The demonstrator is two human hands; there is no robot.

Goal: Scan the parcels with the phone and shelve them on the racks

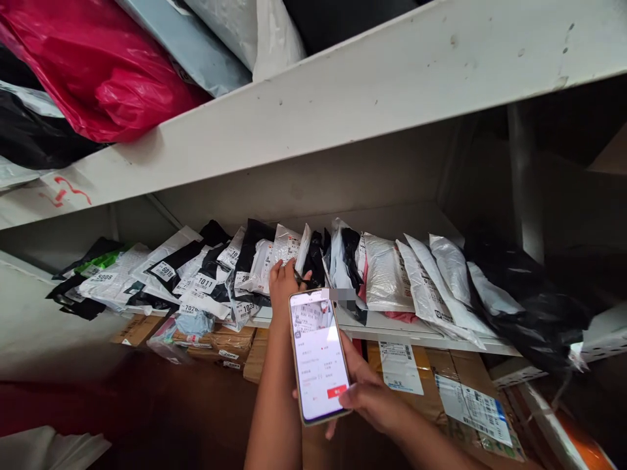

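My right hand (367,391) holds a smartphone (319,362) upright in front of the shelf, with the thumb on the lower right of its lit screen. A label with a barcode shows in the upper part of the screen, and a red button sits below. Beyond the phone, my left hand (284,284) reaches into the row of parcels. Its fingers are curled at the lower edge of a white parcel (288,241), beside a black parcel (313,258). The phone partly covers that hand's grip.
Numbered mailer bags, such as a black one (169,269), lean along the shelf (377,320). A large black bag (533,313) lies at the right. Cardboard boxes (426,372) stand underneath. Overhead runs a white shelf beam (313,117), with a red bag (117,78) above it.
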